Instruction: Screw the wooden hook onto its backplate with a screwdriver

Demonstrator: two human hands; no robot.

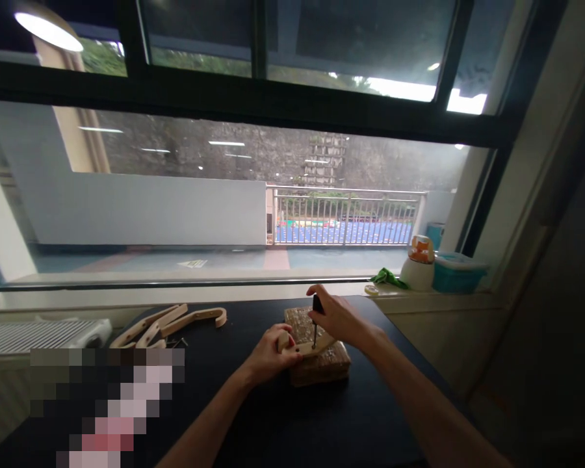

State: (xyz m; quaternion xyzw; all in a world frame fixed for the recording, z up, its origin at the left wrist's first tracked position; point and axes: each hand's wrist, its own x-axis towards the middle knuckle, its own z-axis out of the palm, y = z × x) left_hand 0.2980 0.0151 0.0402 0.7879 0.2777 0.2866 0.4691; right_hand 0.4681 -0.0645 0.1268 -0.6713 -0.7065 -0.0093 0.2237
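Observation:
My left hand point(272, 354) is closed around one end of a pale wooden piece point(308, 351) with a curved end and dark holes. This piece lies across a brown block point(320, 374) with a rough, shiny surface. In my right hand point(338, 315) is a screwdriver point(315, 320) with a black handle, held nearly upright. Its shaft points down onto the wooden piece; whether a screw sits under the tip is too small to tell. My right fingers wrap the top of the handle.
Several similar wooden pieces point(168, 324) lie at the left of the dark table point(253, 419), with small thin parts beside them. A white radiator point(43, 337) stands at the left. The sill holds a green cloth point(387, 279), a white container point(418, 272) and a teal box point(457, 276).

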